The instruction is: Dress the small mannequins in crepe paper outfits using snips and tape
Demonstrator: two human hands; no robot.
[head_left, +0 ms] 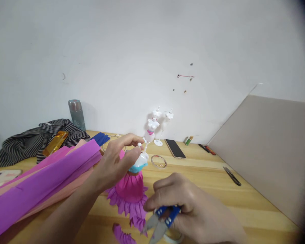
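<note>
A small white doll mannequin [142, 160] stands upright on the table, dressed with a light blue band and a pink crepe-paper skirt [129, 187]. Purple ruffles [133, 210] edge the skirt's bottom. My left hand [118, 159] is closed at the mannequin's top, thumb and forefinger by a white knob; the hand hides part of the torso. In my right hand [185, 203] are blue-handled thread snips [164, 220], blades apart and pointing down-left, close to the ruffles. A loose purple ruffled piece [123, 235] lies in front of the skirt.
Purple, pink and peach crepe-paper sheets [45, 183] lie at left, beside a striped cloth [27, 139] and a flask [76, 114]. Behind are more white mannequins [152, 125], a wire coil [159, 161] and a phone [175, 148]. A dark-handled cutting tool [232, 176] lies at right.
</note>
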